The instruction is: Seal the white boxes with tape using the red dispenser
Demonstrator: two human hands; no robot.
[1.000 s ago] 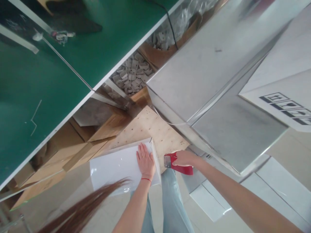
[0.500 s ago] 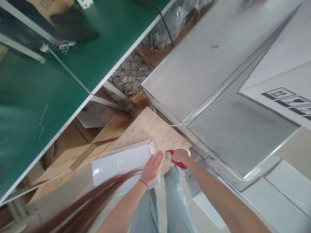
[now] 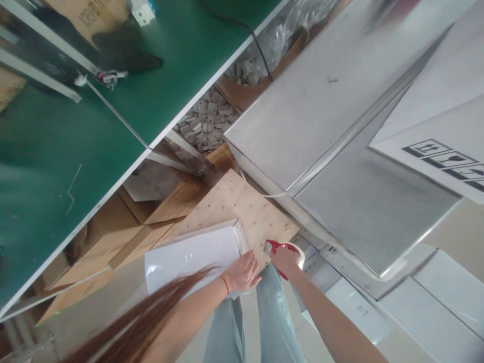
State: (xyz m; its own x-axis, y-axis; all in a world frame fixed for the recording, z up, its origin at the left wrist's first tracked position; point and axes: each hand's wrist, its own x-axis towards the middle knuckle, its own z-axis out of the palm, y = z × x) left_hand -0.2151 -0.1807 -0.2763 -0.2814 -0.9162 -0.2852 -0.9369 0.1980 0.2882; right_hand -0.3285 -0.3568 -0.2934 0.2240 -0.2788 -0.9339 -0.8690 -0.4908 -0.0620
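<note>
A long white carton [image 3: 192,252] lies on a plywood board [image 3: 242,196] just in front of my legs. My left hand [image 3: 244,272] rests on the carton's right end, fingers stretched out over its edge. In my right hand [image 3: 286,258] is a red tape dispenser [image 3: 273,246] with a roll of pale tape, the fingers wrapped round its handle. The dispenser is a little to the right of the carton, apart from it, over the board's front corner.
A green-topped table [image 3: 113,126] runs along the left, with open brown cardboard boxes [image 3: 124,242] below it. On the right stands a metal-topped bench [image 3: 302,116] bearing a large white box [image 3: 434,121]. Small grey parts [image 3: 207,118] fill a box between them. White cartons [image 3: 434,312] lie lower right.
My right hand has moved the tape dispenser slightly down and right, away from the carton's end. My left hand has slid a little right and down along the carton's edge.
</note>
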